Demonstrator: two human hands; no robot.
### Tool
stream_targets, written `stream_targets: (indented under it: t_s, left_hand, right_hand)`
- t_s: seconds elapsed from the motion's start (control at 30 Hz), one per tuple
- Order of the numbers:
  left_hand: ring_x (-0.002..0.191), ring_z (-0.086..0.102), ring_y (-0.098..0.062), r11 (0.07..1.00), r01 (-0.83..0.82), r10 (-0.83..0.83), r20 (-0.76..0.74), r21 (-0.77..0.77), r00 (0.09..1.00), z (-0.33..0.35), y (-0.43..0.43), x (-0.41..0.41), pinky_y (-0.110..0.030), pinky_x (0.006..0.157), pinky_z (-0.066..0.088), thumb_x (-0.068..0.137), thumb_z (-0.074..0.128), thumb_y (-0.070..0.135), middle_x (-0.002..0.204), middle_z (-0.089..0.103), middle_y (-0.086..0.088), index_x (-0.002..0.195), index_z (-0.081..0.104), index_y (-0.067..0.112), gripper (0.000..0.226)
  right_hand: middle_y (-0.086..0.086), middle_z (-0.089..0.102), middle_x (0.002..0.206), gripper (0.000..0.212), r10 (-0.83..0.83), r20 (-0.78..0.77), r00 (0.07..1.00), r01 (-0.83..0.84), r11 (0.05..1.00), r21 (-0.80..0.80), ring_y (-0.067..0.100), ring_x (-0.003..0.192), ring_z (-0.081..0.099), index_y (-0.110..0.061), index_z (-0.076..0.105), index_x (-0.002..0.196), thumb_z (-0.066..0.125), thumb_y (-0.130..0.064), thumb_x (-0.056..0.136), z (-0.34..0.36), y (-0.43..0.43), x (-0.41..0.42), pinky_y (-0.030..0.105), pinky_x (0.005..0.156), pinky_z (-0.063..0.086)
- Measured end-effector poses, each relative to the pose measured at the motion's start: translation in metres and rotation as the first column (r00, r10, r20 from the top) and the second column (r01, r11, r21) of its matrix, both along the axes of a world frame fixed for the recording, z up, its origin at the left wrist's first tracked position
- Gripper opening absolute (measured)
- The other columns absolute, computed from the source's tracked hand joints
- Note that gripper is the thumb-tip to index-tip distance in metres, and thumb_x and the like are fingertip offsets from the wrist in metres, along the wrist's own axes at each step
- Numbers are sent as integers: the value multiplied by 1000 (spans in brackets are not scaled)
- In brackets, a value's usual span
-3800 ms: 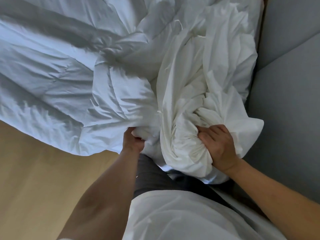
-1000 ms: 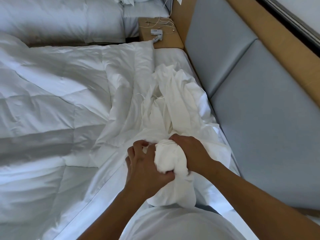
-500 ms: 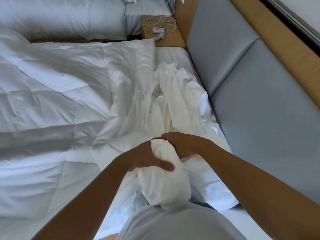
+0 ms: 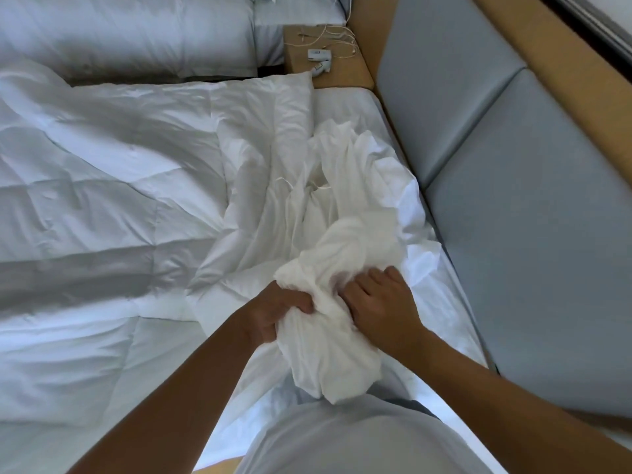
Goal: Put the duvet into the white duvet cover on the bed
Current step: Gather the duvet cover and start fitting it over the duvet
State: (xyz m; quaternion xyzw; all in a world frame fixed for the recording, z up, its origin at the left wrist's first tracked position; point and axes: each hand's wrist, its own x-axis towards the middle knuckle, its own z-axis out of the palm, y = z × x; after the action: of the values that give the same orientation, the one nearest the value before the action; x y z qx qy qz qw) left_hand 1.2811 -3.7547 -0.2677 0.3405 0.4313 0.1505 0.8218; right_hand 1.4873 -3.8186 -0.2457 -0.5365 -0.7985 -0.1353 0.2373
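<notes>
The quilted white duvet (image 4: 102, 206) lies spread over the left and middle of the bed. A crumpled white duvet cover (image 4: 345, 186) is bunched on the bed's right side, with thin ties showing in its folds. My left hand (image 4: 277, 313) grips a gathered wad of the cover from the left. My right hand (image 4: 379, 302) grips the same wad from the right, its fingertips sunk into the folds. The wad hangs down toward my torso.
A grey padded headboard (image 4: 513, 186) with a wooden frame runs along the right. A wooden nightstand (image 4: 342, 70) with a white charger and cables stands at the far end. A second bed with white pillows (image 4: 136, 32) lies beyond.
Both hands have shifted their hold along the bunched cover, gathering more fabric into the wad. My right hand has moved right and down; the wad now bulges above both hands.
</notes>
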Motion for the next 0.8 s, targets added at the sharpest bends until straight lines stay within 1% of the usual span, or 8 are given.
stream_targets:
  t_s: [0.07,0.17,0.23,0.4,0.5,0.57,0.63,0.8]
  left_hand:
    - [108,68,-43,1000,4,-4,21,-18,1000,-5,-3,1,-47,86,57,57,75,-3,116,69,-26,114,71,1,57]
    - [109,67,-43,999,-17,19,56,-38,998,-11,-7,3,-49,88,56,58,76,-4,117,69,-27,114,71,1,56]
    - [108,67,-43,998,-49,52,74,-41,996,-14,-7,4,-50,89,56,59,75,-5,116,69,-27,112,73,2,54]
    - [105,69,-40,998,-39,45,126,-49,991,-13,-2,3,-46,85,57,61,73,-5,112,71,-23,110,74,5,50]
    - [104,70,-37,999,0,7,150,-50,989,-11,0,2,-44,83,58,62,71,-5,111,73,-20,110,75,8,49]
    - [103,71,-36,999,10,-2,159,-51,987,-11,1,1,-44,82,58,62,70,-4,110,73,-19,110,75,9,51]
    - [102,71,-35,998,15,-6,167,-53,986,-11,1,2,-43,81,58,61,70,-4,109,74,-18,109,76,10,51]
    - [100,72,-33,998,4,7,180,-65,984,-13,0,4,-41,80,59,56,71,-2,107,74,-16,106,77,13,53]
  right_hand:
    - [-6,53,54,24,-114,-65,991,92,958,-272,16,45,45,-21,62,65,78,-24,82,-5,-9,2,22,51,23]
    - [-14,57,63,21,-343,-227,912,136,773,-620,4,53,49,-27,68,71,70,-38,89,-7,-9,2,12,51,28]
    - [-16,63,79,7,-367,-374,852,34,752,-659,1,67,56,-26,76,88,71,-30,90,-7,-8,2,7,61,36]
    - [-4,66,105,21,-353,-429,831,-95,671,-735,11,89,63,-17,74,112,66,-14,93,-4,-4,2,15,81,49]
    - [8,70,98,21,-398,-459,794,-207,534,-820,21,85,64,-7,73,106,58,-2,93,-5,4,10,15,78,47]
    - [5,72,89,33,-441,-487,754,-281,455,-845,14,77,63,-14,74,96,50,8,90,-6,9,15,18,71,46]
    - [-14,66,72,38,-423,-488,764,-296,442,-846,0,65,55,-24,70,84,50,9,87,-7,12,16,15,66,43]
    - [-16,52,61,36,-424,-376,824,-151,474,-867,2,58,47,-30,49,66,58,-1,85,-20,17,5,17,61,37]
